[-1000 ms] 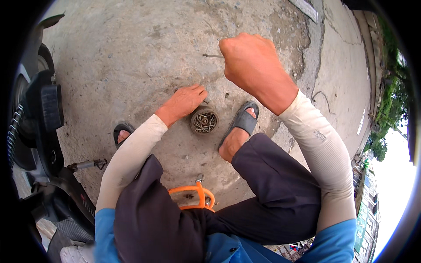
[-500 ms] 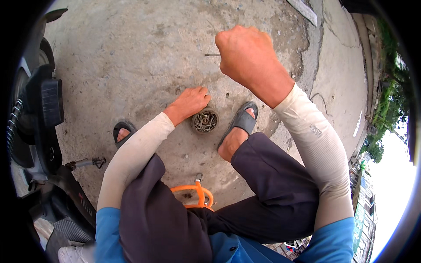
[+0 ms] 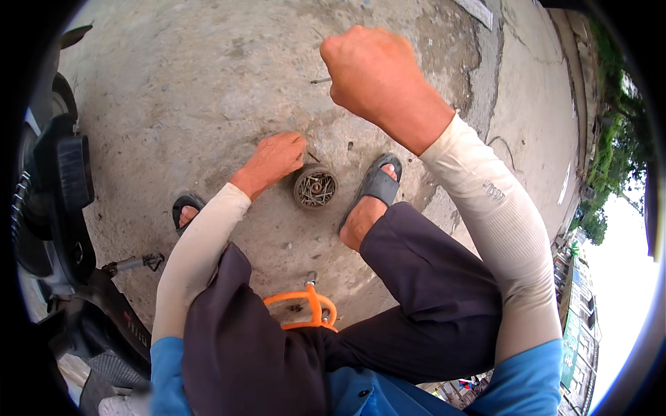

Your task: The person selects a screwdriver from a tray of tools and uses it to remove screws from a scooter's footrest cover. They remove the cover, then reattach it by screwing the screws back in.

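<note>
My right hand (image 3: 374,66) is raised ahead of me, closed in a fist with its back toward me. A thin nail (image 3: 320,80) sticks out to the left of it, and another thin tip shows near the knuckles; what else lies inside the fist is hidden. Lower and to the left, my left hand (image 3: 276,158) is closed, fingertips pinched together. From them a small nail (image 3: 313,157) juts toward the rim of a round can (image 3: 298,195). Many loose nails (image 3: 316,188) fill the can, with a round rusty piece among them.
A black motorbike (image 3: 66,187) stands close on my left, its footpeg (image 3: 132,264) reaching inward. Between my knees is an orange tubular frame (image 3: 316,305) with a metal fitting. My sandalled feet flank the can on rough concrete ground (image 3: 187,90). A pale slab (image 3: 477,12) lies far ahead.
My left hand has drawn back leftward from beside the can, and a nail now shows at its fingertips. My right hand has shifted slightly left and up, still closed.
</note>
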The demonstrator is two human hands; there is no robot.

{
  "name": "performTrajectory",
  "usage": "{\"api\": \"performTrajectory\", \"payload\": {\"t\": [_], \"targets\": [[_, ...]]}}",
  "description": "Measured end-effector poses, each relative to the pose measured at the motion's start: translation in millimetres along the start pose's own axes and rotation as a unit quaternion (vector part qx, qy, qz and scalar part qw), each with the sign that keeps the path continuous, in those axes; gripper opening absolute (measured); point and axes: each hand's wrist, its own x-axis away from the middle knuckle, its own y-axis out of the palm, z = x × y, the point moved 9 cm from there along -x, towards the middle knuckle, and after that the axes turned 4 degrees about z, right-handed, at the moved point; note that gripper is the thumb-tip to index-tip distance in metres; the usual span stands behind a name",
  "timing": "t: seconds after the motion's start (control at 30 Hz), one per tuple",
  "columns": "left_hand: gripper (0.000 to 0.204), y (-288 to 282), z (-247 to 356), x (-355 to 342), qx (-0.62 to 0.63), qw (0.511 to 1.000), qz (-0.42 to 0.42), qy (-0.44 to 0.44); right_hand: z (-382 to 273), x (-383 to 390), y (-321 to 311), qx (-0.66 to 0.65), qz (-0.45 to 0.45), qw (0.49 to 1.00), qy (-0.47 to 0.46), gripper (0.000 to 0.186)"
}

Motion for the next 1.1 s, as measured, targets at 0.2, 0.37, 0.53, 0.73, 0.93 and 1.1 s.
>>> {"api": "performTrajectory", "payload": {"t": [0.2,0.37,0.53,0.73,0.93,1.1], "targets": [[0.014,-16.8,11.2,12.1,0.000,1.000,0.025,-0.012,-6.0,-1.5,-1.1,0.028,0.000,0.999,-0.028,0.008],[0.012,4.0,25.9,-1.6,-0.037,0.993,0.015,0.108,-18.6,1.4,-7.0,0.023,0.055,0.997,-0.050,0.008],[0.009,8.4,22.0,-1.1,-0.072,0.993,0.044,0.078,-11.4,-1.4,-4.5,0.023,0.034,0.999,-0.034,0.008],[0.009,-34.1,5.1,26.4,0.043,0.998,0.041,-0.008,-6.1,1.7,-4.9,0.011,0.040,0.998,-0.041,0.011],[0.021,-46.1,51.6,61.6,0.121,0.992,0.009,0.018,-9.1,-0.4,-7.4,0.019,0.022,0.999,-0.034,0.009],[0.019,-67.7,0.5,88.5,0.198,0.963,0.110,-0.146,-5.9,8.9,-5.0,0.016,0.049,0.998,-0.043,0.007]]}}
